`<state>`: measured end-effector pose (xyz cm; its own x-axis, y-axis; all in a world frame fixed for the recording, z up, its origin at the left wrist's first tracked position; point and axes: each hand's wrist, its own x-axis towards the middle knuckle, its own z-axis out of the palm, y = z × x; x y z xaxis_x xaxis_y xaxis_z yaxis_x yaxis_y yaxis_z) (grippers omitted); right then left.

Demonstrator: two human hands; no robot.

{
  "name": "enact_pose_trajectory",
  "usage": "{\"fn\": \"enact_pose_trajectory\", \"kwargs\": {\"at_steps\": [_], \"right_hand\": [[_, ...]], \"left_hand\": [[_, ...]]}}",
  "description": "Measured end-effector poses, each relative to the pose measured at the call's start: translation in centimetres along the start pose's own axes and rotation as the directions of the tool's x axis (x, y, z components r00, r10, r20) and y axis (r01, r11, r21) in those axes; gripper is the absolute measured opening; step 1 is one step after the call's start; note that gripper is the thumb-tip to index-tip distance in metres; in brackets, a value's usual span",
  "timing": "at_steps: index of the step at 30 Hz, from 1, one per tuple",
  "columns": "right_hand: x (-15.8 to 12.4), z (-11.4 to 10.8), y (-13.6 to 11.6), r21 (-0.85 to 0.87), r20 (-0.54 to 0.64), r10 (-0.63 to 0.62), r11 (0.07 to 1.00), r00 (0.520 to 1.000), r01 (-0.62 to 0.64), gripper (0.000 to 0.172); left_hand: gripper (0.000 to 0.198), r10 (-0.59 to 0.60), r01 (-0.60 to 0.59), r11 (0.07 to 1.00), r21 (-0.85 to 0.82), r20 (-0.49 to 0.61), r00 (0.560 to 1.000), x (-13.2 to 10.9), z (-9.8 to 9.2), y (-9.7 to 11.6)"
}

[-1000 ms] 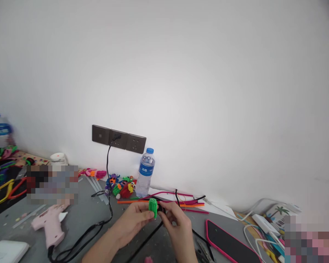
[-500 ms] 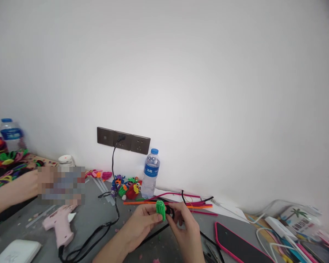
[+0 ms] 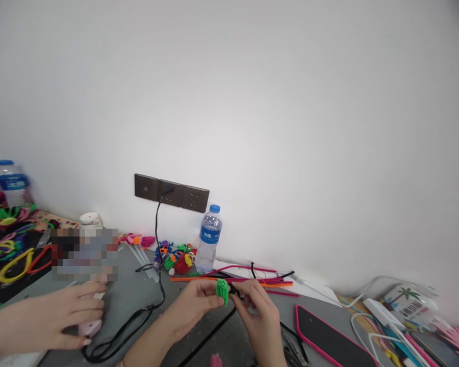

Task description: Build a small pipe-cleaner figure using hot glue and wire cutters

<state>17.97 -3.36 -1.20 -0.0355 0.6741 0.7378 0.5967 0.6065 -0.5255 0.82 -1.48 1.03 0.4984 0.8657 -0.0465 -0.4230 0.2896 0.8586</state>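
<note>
Above a gray worktable [image 3: 137, 300], the person's left hand [image 3: 193, 306] pinches a small green pipe-cleaner coil [image 3: 222, 291] between thumb and fingertips, while the right hand [image 3: 258, 311] closes its fingers on a black pipe cleaner [image 3: 210, 334] just beside the coil. A co-worker's hand [image 3: 67, 316] rests on a pink glue gun [image 3: 90, 327] at left. Behind the hands lie loose pipe cleaners [image 3: 252, 280], 1 water bottle [image 3: 209, 238] and small pipe-cleaner figures [image 3: 176, 257]; a pink-cased phone [image 3: 325, 341] lies at right.
</note>
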Motion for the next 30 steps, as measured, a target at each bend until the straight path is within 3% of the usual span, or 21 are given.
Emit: {"fn": "enact_pose_trajectory", "kwargs": {"at_steps": [9,14,16,20,30], "right_hand": [[0.1,-0.3,0.0,0.037,0.067,0.083,0.996,0.994,-0.086,0.014],[0.1,0.1,0.3,0.198,0.068,0.241,0.948,0.968,-0.249,0.029],[0.2,0.1,0.3,0.231,0.081,0.278,0.929,0.957,-0.289,0.025],[0.3,0.3,0.2,0.179,0.066,0.265,0.945,0.962,-0.273,0.010],[-0.4,1.4,0.0,0.112,-0.032,0.221,0.970,0.975,-0.217,0.012]], "left_hand": [[0.031,0.000,0.000,0.998,0.060,-0.001,1.000,0.6,-0.5,-0.3],[0.034,-0.016,0.018,0.986,0.168,-0.013,1.000,0.5,-0.4,0.2],[0.035,-0.016,0.021,0.982,0.185,-0.025,1.000,0.5,-0.4,0.2],[0.032,0.019,-0.016,0.989,0.147,-0.018,1.000,0.7,-0.6,-0.3],[0.033,-0.014,0.016,0.999,0.042,-0.054,0.998,0.8,0.0,-0.4]]}}
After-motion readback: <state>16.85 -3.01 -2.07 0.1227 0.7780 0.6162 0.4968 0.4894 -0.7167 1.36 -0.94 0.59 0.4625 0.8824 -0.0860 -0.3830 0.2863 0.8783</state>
